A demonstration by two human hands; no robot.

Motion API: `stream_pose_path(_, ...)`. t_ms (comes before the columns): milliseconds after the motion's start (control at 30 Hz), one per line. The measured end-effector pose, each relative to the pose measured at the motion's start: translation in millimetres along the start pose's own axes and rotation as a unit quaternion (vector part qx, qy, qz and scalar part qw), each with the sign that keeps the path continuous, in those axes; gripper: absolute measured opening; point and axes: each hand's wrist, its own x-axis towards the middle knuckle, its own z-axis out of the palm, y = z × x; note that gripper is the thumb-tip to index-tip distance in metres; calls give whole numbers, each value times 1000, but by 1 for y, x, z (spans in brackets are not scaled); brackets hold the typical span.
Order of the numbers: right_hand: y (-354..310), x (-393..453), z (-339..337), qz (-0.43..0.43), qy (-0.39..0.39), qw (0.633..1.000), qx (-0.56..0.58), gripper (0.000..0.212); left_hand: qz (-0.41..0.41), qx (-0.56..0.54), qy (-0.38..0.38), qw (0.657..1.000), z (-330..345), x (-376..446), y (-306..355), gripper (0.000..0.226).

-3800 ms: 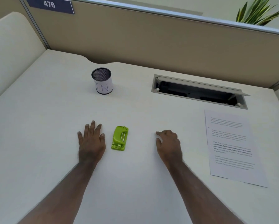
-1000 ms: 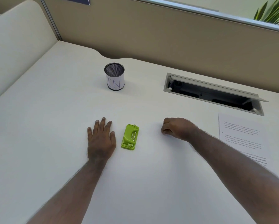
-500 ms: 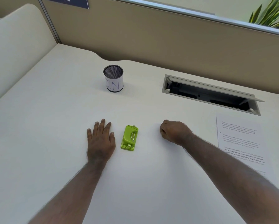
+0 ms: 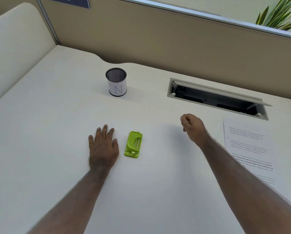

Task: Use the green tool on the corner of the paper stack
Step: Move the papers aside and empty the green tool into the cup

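Note:
A small green tool (image 4: 133, 144) lies flat on the pale desk, between my two hands. My left hand (image 4: 103, 147) rests palm down just left of it, fingers spread, a small gap from it. My right hand (image 4: 192, 127) hovers to the tool's right, lifted off the desk, fingers curled into a loose fist with nothing in it. The paper stack (image 4: 247, 146), printed with text, lies at the right edge of the desk, and my right forearm covers its near part.
A black mesh cup (image 4: 116, 82) labelled "IN" stands behind the tool. An open cable hatch (image 4: 217, 98) is sunk into the desk at the back right. A tan partition wall (image 4: 158, 34) closes the back. A plant (image 4: 281, 14) shows beyond it.
My right hand has lifted off the desk and drawn up and slightly to the right. My left hand and the green tool have stayed put. The view has shifted a little.

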Motion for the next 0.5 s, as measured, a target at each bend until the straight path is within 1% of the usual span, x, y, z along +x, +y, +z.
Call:
stream_pose_path(133,-35,15,12,-21,11,999,35,20,-1,7,-5,1000,0,1,1,56)
stream_pose_path(267,-84,37,33,-69,-3,997,47,26,-3,6,-10,1000,1,1,-1,52)
stream_pose_path(367,-119,58,51,-93,-2,994,57,21,-4,5,-6,1000,0,2,0,52)
stream_pose_path(433,-141,72,67,-103,-8,994,42,18,-2,4,-3,1000,0,2,0,53)
stream_pose_path(500,-159,84,85,-109,-20,994,-1,21,-1,9,-3,1000,1,-1,1,53)
